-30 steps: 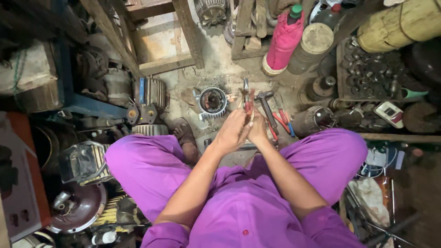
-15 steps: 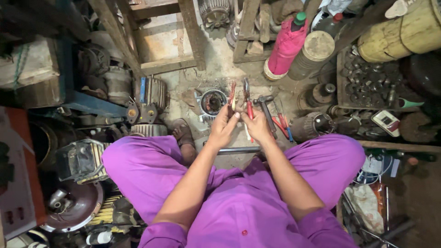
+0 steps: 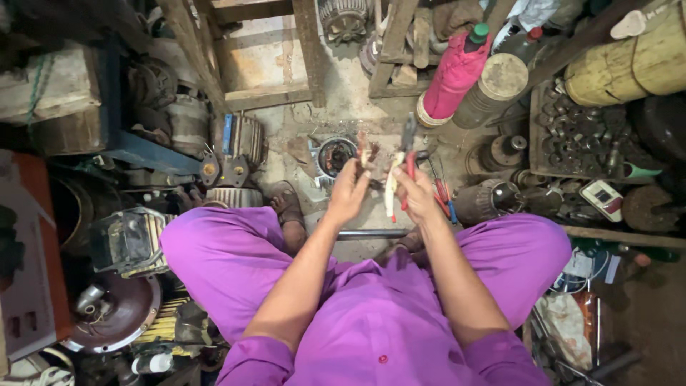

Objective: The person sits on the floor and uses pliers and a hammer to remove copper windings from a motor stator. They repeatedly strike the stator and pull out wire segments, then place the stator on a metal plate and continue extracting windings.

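- Clutter fills the left of the frame: a finned motor housing (image 3: 239,139) lies on the floor (image 3: 343,107) near the upper left, with a laminated core block (image 3: 128,239) and a round dark rotor cover (image 3: 114,314) lower down beside the purple-clad knee.
- At centre, a small round stator (image 3: 334,156) sits on the floor just beyond the hands.
- Left hand (image 3: 348,191) is raised over the lap, fingers (image 3: 359,166) curled closed on a small brownish part (image 3: 366,151); what exactly it is cannot be told.
- Right hand (image 3: 416,194) is just beside it, fingers (image 3: 404,177) wrapped around the pliers (image 3: 400,168), whose red and pale handles sit in the palm and whose nose points toward the top of the frame, close to the small part.
- Judging by this, the work goes best with the part pinched firmly and held steady, the pliers' nose brought square onto it, and only light squeeze so the piece does not slip or bend.
- A thin metal rod (image 3: 371,234) lies across the floor between the knees.
- Right of centre, more red-handled tools (image 3: 443,194) lie on the floor, a pink cloth-covered bottle (image 3: 454,75) stands in the upper area, and a tray of dark sockets (image 3: 579,132) fills the upper right.
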Demonstrator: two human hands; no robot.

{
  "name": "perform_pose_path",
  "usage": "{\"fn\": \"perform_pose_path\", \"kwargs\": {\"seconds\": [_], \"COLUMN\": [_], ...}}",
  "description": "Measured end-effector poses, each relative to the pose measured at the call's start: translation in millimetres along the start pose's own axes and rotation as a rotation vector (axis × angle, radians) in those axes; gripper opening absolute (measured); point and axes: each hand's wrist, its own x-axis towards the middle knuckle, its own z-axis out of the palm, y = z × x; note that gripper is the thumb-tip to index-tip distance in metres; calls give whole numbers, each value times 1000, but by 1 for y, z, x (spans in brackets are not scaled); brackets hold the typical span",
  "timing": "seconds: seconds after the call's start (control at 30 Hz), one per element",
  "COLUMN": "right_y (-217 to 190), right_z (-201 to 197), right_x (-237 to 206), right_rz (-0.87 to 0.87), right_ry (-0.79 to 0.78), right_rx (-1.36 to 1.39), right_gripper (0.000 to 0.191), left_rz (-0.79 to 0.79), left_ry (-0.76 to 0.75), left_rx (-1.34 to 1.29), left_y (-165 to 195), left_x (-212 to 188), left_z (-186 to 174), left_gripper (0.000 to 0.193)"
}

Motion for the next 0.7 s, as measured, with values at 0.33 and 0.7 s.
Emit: {"fn": "perform_pose_path", "kwargs": {"seconds": [0.33, 0.7], "right_y": [-38, 67], "right_z": [3, -13], "right_x": [-6, 32], "right_rz": [-515, 72], "right_ry": [136, 276], "right_rx": [-750, -1114], "right_gripper": [18, 33], "left_rz": [-197, -320], "left_ry": [-47, 144], "left_rx": [-621, -1045], "left_y": [-21, 37], "left_x": [13, 17], "left_z": [-18, -26], "left_gripper": [44, 29]}}
